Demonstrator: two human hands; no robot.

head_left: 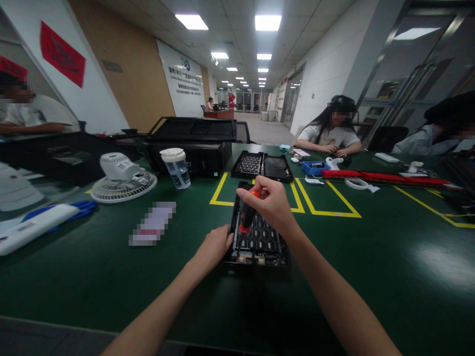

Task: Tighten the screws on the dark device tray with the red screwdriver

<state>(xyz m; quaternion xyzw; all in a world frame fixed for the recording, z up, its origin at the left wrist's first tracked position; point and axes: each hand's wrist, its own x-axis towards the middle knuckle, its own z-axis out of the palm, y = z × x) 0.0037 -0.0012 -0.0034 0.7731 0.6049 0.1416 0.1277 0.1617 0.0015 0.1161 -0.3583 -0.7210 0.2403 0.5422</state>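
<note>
In front of me on the green table lies a black plastic case (261, 243) with a honeycomb pattern inside. Metal and light brown parts show along its near end. My right hand (273, 203) is closed around the top of a black and red screwdriver (248, 215), which stands nearly upright over the left side of the case. Its tip cannot be made out. My left hand (217, 243) grips the case's left edge, its fingertips partly hidden behind the wall. Beyond them rests a second, similar black case (276, 168), opened flat in two halves.
To the left are a lidded water cup (180, 170), a white fan (124, 180), a blurred-out flat item (153, 225) and a white power strip (40, 227). Yellow tape (334, 213) marks the table (371, 277). A blue tray (313, 168) stands before a seated person (330, 131).
</note>
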